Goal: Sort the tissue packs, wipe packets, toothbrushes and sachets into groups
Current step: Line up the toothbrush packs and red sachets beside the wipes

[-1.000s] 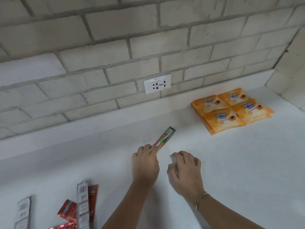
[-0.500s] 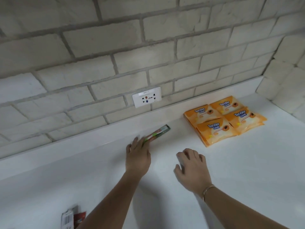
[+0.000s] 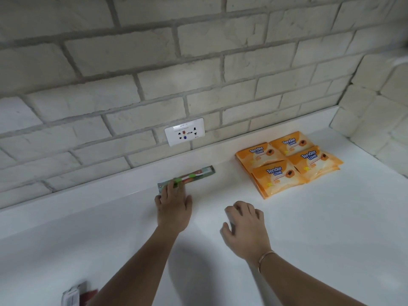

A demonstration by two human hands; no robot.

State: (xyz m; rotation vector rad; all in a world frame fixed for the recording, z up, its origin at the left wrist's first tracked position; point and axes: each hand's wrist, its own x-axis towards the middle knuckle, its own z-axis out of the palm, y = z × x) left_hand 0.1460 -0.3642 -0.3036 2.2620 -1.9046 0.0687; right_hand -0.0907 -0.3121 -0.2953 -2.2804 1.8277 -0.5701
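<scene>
Left hand [image 3: 173,208] lays flat fingers [image 3: 171,189] on the toothbrush [image 3: 195,176] at centre, I judge to start a group apart from the orange packs [image 3: 287,162]; right hand [image 3: 245,226] loosely curled, empty.

Light: soft, even, fairly bright.
Shadows: diffuse grey patch on the smooth white table [image 3: 189,268], low centre.
Distortion: pale brick wall [image 3: 198,51] courses bow outward.
Sharpness: slightly soft.
</scene>
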